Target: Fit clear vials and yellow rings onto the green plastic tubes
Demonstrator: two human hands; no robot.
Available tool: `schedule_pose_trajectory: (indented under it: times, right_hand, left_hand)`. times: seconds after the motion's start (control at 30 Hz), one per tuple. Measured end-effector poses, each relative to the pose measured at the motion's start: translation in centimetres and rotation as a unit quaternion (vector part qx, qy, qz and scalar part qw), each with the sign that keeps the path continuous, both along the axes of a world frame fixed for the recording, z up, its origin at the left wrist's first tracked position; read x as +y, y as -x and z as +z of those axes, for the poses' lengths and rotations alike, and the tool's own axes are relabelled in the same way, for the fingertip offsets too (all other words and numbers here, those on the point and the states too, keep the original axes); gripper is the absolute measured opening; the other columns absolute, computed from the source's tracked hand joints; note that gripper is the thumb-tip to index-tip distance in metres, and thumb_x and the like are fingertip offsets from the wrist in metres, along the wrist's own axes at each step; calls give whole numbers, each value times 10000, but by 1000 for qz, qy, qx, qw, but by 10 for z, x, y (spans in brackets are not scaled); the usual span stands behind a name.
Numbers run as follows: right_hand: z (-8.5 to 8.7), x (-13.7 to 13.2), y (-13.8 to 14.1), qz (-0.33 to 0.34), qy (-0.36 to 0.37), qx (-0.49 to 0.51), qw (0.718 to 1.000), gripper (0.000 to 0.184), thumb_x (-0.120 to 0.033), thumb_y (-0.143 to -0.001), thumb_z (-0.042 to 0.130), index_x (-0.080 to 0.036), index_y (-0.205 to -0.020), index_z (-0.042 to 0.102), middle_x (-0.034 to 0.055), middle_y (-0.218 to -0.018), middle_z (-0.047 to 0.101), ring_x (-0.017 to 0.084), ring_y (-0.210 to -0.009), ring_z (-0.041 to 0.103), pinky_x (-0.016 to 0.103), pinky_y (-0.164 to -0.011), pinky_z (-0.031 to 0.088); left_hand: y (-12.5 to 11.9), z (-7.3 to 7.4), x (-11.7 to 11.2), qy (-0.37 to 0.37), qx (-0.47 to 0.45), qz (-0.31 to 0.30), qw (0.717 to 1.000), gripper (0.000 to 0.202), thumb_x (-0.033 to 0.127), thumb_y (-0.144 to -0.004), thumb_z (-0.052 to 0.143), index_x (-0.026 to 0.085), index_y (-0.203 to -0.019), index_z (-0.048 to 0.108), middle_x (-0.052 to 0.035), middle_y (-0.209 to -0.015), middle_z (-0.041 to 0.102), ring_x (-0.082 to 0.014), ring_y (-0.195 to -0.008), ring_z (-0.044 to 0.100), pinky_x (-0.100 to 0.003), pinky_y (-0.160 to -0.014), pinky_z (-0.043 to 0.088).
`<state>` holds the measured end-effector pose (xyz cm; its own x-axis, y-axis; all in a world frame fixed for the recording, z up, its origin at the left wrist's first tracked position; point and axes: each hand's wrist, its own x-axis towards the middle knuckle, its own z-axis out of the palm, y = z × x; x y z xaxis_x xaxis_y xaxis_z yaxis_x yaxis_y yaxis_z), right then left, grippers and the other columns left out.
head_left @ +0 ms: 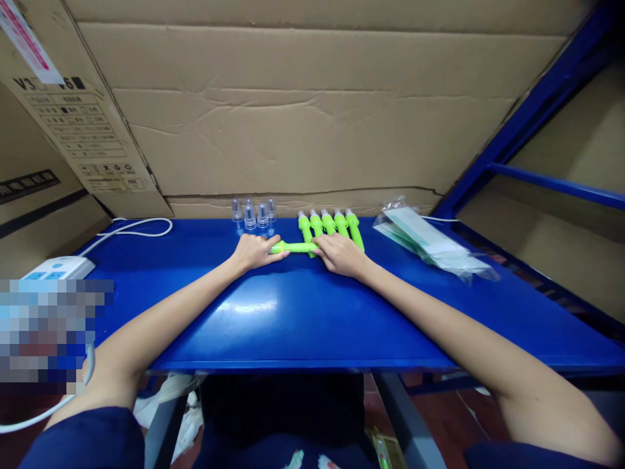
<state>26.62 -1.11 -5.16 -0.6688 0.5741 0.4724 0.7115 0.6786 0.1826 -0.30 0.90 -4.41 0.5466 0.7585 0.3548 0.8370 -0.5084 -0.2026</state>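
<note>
A lime-green plastic stick [299, 247] lies crosswise between my two hands, just above or on the blue table. My left hand [254, 251] is closed around its left end, thumb and fingers covering the tip. At the other end, the fingers of my right hand [340, 253] pinch it. Right behind that hand stands a row of several similar green sticks [327, 223] with clear tips, side by side; their lower parts are partly hidden. Behind my left hand, several clear plastic caps [250, 217] stand in a small group.
The blue table [293, 319] backs onto a cardboard wall [312, 137]. On the right lie papers in a clear plastic bag [430, 241]. A white power strip [61, 267] with a looped cable [146, 223] sits at the left. A blue metal frame [551, 182] borders the right side.
</note>
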Motion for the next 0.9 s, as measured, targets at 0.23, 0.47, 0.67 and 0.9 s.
schedule_pose_trajectory:
  times: [0.23, 0.47, 0.67, 0.9]
  right_hand:
    - [-4, 1, 0, 9, -49, 7, 999, 424, -409, -1057, 400, -128, -1245, 657, 161, -1103, 728, 268, -920, 674, 384, -787, 471]
    - [-8, 5, 0, 27, -82, -24, 996, 431, -350, -1075, 341, -98, -1181, 674, 140, -940, 725, 246, -825, 632, 345, -712, 384]
    - [-10, 3, 2, 27, -70, -11, 997, 403, -320, -1057, 383, -64, -1181, 669, 165, -981, 729, 261, -873, 639, 357, -750, 385]
    - [-8, 1, 3, -22, -74, 15, 997, 464, -415, -1056, 373, -88, -1228, 653, 173, -1017, 731, 293, -925, 661, 391, -798, 431]
  left_hand:
    - [2, -1, 1, -2, -17, 6, 1000, 508, 549, -1015, 349, 234, -1158, 721, -126, -861, 785, -279, -750, 750, -280, -547, 351]
    - [3, -1, 1, -2, -40, -5, 999, 533, 547, -1017, 326, 215, -1141, 724, -136, -867, 783, -283, -760, 742, -297, -571, 367]
    - [4, 0, 0, -5, -44, -21, 999, 705, 772, -879, 469, 200, -1228, 691, -145, -914, 787, -309, -777, 742, -302, -585, 374]
    - [2, -4, 2, -29, -41, -16, 999, 652, 723, -905, 461, 210, -1232, 695, -133, -909, 791, -296, -773, 748, -296, -567, 360]
